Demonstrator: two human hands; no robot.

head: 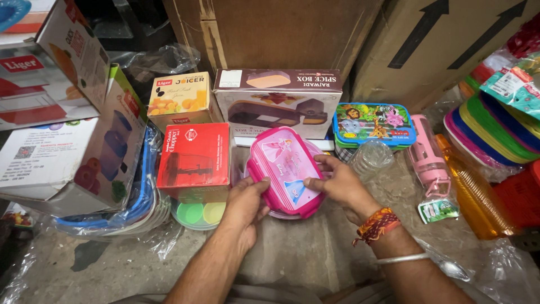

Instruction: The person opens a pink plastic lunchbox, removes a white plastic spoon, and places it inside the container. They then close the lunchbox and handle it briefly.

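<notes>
From the head view we see one pink lunchbox (286, 169) at the centre of the frame, gripped by both hands: our left hand (243, 209) clasps its lower left edge, our right hand (337, 186) its right side. Around it we count one red carton (194, 155), one brown carton (278, 101), one blue lunchbox (373, 124) and one pink bottle (428, 160). Bare floor (292, 253) lies open along the lower frame.

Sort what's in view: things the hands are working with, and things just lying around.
In hand:
pink lunch box, held by left hand and right hand

Lying about:
red carton
jungle-print box
pink bottle
orange bottle
spice-box carton
</notes>
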